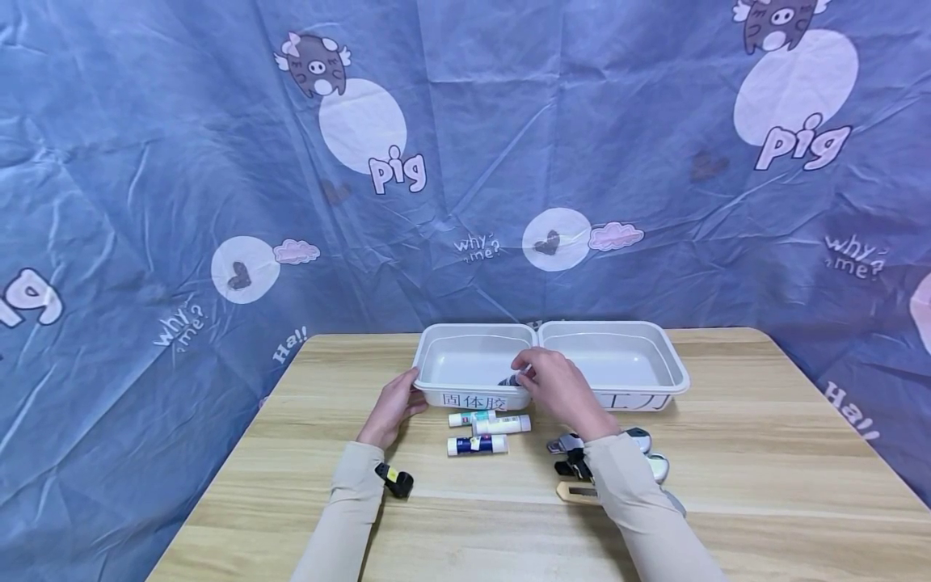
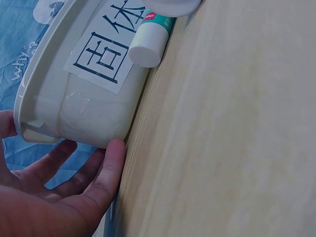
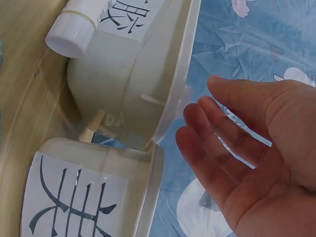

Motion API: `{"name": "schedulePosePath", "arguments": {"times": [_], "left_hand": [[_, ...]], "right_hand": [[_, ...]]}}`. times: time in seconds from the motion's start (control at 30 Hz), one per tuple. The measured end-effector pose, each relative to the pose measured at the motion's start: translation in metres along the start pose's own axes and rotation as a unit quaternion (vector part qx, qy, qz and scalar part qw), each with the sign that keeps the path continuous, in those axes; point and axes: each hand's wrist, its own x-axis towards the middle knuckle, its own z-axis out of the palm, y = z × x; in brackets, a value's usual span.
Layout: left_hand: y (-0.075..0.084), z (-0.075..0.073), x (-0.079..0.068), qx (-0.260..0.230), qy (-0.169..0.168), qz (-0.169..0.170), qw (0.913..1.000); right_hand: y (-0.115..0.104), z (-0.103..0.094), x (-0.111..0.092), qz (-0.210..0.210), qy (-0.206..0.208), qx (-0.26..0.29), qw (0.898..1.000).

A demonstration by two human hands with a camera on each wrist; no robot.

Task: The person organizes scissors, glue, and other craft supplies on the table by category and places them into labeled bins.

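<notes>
My left hand [image 1: 395, 404] is at the left end of the left plastic bin [image 1: 474, 326]. In the left wrist view its fingertips [image 2: 116, 145] touch the bin's end wall, with one finger up by the rim. My right hand [image 1: 556, 386] hovers over the right end of the same bin, fingers loosely bent and nothing between them in the right wrist view. Just below them, a dark glue stick [image 1: 509, 381] shows inside the bin, partly hidden by the hand. In front lie a teal-and-white glue stick [image 1: 462, 419], a white one [image 1: 509, 424] and a dark blue one [image 1: 476, 445].
Beside the left bin stands a second labelled bin [image 1: 611, 326]. Several utility knives, including a tan one [image 1: 577, 492], lie under and around my right forearm. A patterned blue cloth [image 1: 480, 162] hangs behind the wooden table [image 1: 465, 525].
</notes>
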Motion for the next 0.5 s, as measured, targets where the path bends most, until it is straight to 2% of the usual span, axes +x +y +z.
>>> {"name": "schedulePosePath", "arguments": {"times": [0.17, 0.5], "left_hand": [[-0.0002, -0.0005, 0.0003, 0.0, 0.006, 0.0, 1.0], [0.0051, 0.0013, -0.0038, -0.001, 0.006, -0.001, 1.0]], "right_hand": [[-0.001, -0.0004, 0.0, -0.005, -0.006, -0.005, 1.0], [-0.0085, 0.005, -0.0003, -0.016, -0.048, -0.016, 0.999]]}}
